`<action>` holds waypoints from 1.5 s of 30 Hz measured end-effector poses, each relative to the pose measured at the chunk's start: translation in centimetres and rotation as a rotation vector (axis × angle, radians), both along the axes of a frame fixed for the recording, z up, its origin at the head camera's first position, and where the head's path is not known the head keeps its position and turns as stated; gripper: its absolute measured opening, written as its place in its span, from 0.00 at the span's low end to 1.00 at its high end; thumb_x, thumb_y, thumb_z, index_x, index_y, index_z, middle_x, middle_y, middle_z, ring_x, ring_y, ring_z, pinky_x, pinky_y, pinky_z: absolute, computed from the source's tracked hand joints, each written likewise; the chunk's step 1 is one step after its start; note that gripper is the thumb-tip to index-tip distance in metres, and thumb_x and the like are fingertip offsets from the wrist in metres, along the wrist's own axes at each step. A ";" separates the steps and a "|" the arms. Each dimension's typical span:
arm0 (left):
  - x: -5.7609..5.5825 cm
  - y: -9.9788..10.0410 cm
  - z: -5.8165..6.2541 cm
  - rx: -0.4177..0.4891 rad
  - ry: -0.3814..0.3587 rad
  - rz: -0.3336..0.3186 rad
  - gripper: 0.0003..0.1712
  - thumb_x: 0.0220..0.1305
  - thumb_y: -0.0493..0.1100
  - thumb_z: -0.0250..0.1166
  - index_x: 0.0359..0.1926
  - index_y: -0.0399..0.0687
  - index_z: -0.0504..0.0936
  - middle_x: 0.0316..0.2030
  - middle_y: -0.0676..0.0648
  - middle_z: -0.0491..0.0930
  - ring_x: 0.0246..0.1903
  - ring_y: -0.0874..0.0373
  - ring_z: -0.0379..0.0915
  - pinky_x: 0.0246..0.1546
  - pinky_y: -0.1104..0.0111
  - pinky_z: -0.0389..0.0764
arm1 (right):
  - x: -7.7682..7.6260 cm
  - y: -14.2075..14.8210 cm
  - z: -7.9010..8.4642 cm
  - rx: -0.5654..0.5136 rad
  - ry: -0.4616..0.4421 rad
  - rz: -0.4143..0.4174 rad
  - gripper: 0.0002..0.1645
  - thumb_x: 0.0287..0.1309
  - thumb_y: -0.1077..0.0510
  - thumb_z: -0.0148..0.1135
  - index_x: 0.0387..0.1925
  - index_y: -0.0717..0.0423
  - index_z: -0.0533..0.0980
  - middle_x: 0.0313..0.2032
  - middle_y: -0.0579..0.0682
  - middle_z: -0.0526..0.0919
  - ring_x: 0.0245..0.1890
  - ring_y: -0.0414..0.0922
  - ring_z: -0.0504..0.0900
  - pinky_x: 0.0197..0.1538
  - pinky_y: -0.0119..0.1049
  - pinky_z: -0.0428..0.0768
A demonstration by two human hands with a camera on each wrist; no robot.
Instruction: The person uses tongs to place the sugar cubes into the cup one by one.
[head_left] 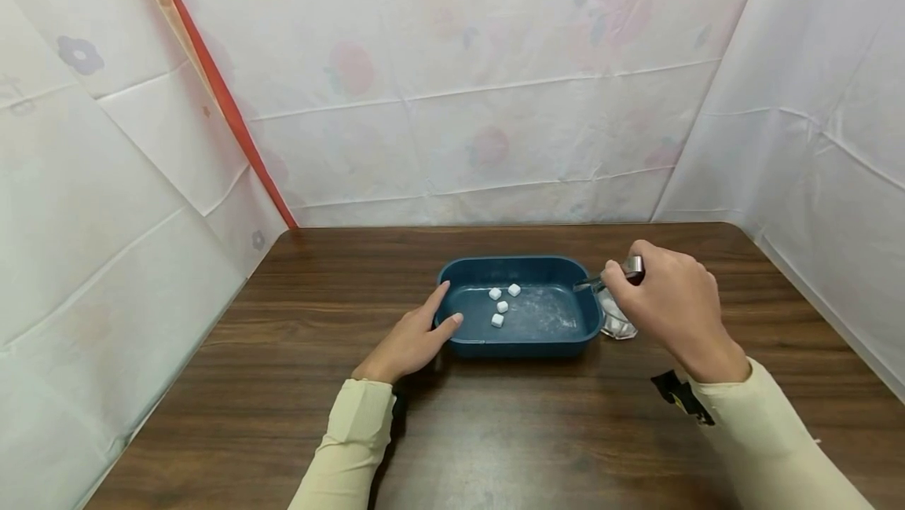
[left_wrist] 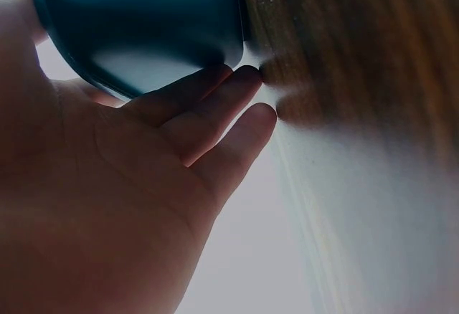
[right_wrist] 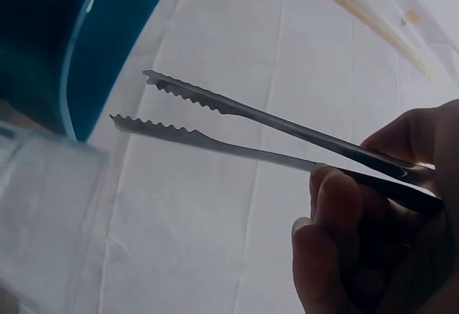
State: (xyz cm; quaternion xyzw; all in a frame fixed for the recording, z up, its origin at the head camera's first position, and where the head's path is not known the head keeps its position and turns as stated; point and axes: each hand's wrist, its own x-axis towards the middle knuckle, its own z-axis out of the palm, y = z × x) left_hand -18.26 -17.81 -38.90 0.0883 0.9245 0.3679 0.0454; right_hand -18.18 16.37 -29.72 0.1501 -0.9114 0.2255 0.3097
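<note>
A dark blue rectangular tray [head_left: 526,349] sits on the table, with several small white cubes [head_left: 498,321] on the left half of its floor. My left hand [head_left: 410,341] holds the tray's left end, thumb over the rim and fingers along the outside wall. Metal tongs [right_wrist: 272,122] with serrated tips are gripped in my right hand [head_left: 672,298]. Their tips stand apart with nothing between them, above the tray's right end in the head view. Partly hidden below the right hand, a clear glass [head_left: 619,328] with whitish contents stands beside the tray.
The dark wood table [head_left: 318,282] reaches back to a white patterned sheet [head_left: 438,133]. More white sheeting hangs at both sides, with a red strip [head_left: 226,105] at the left corner. A small black and yellow patch [head_left: 682,398] shows by the right cuff.
</note>
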 end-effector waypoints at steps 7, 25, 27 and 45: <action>0.0 0.1 0.1 0.006 0.001 -0.007 0.42 0.74 0.64 0.52 0.81 0.60 0.48 0.76 0.48 0.56 0.72 0.48 0.56 0.68 0.46 0.61 | -0.1 -0.4 -0.5 0.018 -0.013 0.028 0.22 0.61 0.52 0.62 0.15 0.48 0.64 0.11 0.43 0.62 0.13 0.43 0.63 0.16 0.38 0.59; -0.1 -0.1 0.1 0.003 0.014 -0.014 0.43 0.74 0.64 0.52 0.81 0.58 0.48 0.76 0.47 0.55 0.72 0.47 0.56 0.68 0.46 0.62 | -0.3 -2.7 -2.6 0.122 -0.051 0.148 0.22 0.61 0.53 0.64 0.16 0.48 0.64 0.12 0.42 0.61 0.12 0.39 0.60 0.17 0.36 0.58; 0.0 -0.1 0.1 0.001 0.009 -0.015 0.42 0.75 0.64 0.52 0.81 0.59 0.48 0.76 0.47 0.55 0.72 0.47 0.56 0.68 0.46 0.62 | -0.3 -2.8 -2.8 0.131 -0.056 0.151 0.22 0.61 0.53 0.64 0.16 0.49 0.65 0.12 0.42 0.61 0.12 0.39 0.60 0.17 0.35 0.58; -0.1 0.0 0.0 0.002 0.007 -0.004 0.42 0.75 0.64 0.52 0.81 0.60 0.48 0.75 0.48 0.56 0.72 0.48 0.57 0.68 0.46 0.62 | -0.4 -3.4 -3.5 0.148 -0.126 0.171 0.22 0.62 0.49 0.64 0.16 0.49 0.70 0.10 0.41 0.62 0.11 0.39 0.61 0.15 0.34 0.56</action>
